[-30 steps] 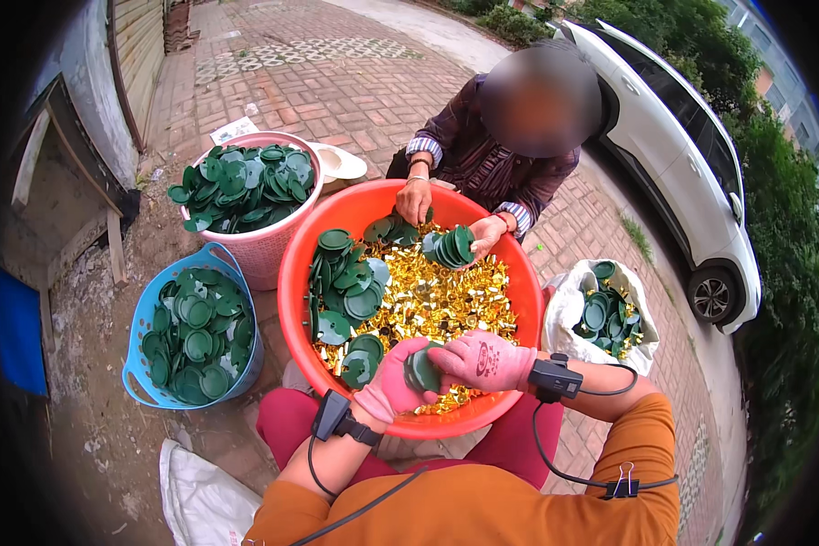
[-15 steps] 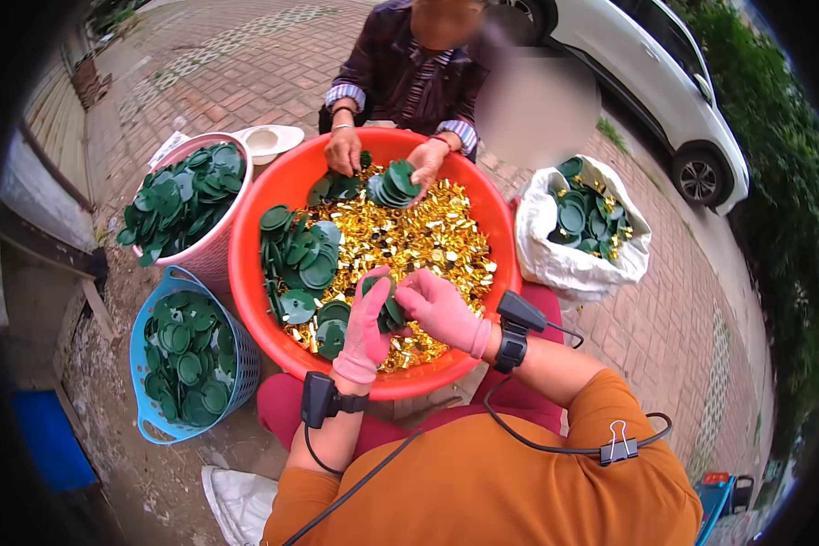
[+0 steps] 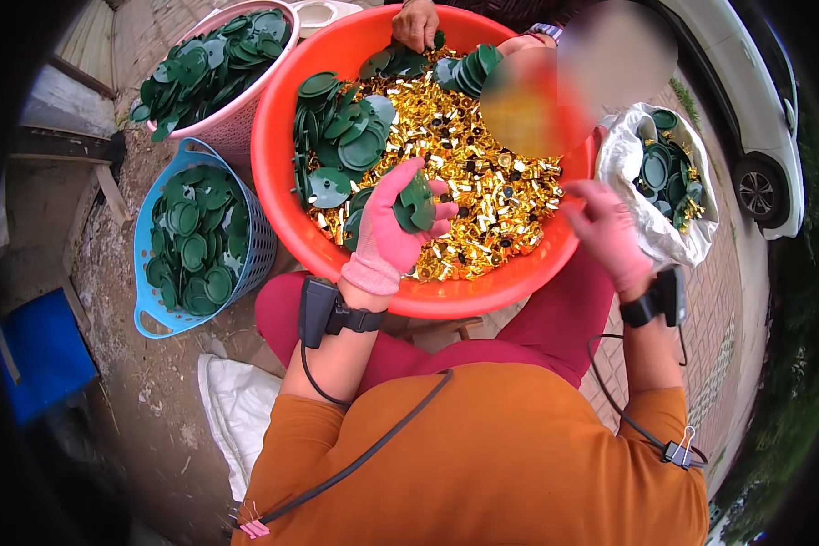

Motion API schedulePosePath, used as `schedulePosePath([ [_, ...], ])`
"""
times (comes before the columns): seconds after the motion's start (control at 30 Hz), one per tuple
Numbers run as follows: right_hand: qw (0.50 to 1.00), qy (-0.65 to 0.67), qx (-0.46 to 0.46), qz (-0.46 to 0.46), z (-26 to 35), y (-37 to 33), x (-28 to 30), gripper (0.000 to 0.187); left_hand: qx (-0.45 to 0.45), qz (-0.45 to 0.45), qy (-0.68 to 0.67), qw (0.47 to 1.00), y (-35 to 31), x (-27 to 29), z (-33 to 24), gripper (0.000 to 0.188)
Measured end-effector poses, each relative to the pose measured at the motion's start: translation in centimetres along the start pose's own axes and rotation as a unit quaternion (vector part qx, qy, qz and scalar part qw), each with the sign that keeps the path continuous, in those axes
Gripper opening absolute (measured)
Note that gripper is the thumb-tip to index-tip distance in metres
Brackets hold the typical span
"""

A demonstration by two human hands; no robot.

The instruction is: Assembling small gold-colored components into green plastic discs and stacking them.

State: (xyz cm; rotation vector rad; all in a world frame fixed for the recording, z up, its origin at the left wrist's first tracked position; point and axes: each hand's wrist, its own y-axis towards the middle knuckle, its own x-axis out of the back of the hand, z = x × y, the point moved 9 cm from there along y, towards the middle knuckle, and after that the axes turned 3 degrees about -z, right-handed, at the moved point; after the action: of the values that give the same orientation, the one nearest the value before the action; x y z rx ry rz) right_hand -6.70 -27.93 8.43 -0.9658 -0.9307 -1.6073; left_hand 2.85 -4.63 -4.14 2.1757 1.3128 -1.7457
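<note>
My left hand (image 3: 385, 227), in a pink glove, is turned palm up over the near side of a large red basin (image 3: 278, 214). It holds a few green plastic discs (image 3: 416, 202) against thumb and palm. My right hand (image 3: 610, 232), also gloved in pink, is at the basin's right rim beside a white sack (image 3: 615, 150). Its fingers are slightly blurred and look apart, with nothing visible in them. Small shiny gold pieces (image 3: 478, 205) fill the basin. A pile of green discs (image 3: 346, 136) lies on them at the left.
A co-worker's hand (image 3: 416, 23) touches discs at the far rim; their other hand (image 3: 530, 44) is partly blurred. A pink basket (image 3: 227, 136) and a blue basket (image 3: 259, 241), both full of green discs, stand left. The sack holds discs and gold pieces. A white car (image 3: 746, 100) is parked right.
My right hand has left the discs by my left hand and moved right, past the basin's rim toward the sack. My left hand has turned palm up. The whole view has shifted.
</note>
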Motion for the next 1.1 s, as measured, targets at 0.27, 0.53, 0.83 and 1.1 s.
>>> schedulePosePath([
  [0.27,0.943,-0.168,0.120,0.261,0.5,-0.8,-14.0,0.022,0.031,-0.024,0.077,0.996,-0.1,-0.7,1.4,0.044],
  [0.53,0.992,-0.035,0.046,0.115,0.6,0.1,-10.1,0.029,0.040,-0.025,0.110,0.993,0.9,-0.7,2.7,0.047],
  [0.83,0.932,0.285,-0.136,0.177,4.8,-1.5,-10.2,0.030,0.091,0.026,0.188,0.978,1.1,-1.6,5.7,0.041],
  [1.1,0.975,0.119,0.158,0.104,10.4,-0.8,-8.0,0.039,0.098,0.040,0.115,0.988,-0.1,-1.4,5.4,0.031],
])
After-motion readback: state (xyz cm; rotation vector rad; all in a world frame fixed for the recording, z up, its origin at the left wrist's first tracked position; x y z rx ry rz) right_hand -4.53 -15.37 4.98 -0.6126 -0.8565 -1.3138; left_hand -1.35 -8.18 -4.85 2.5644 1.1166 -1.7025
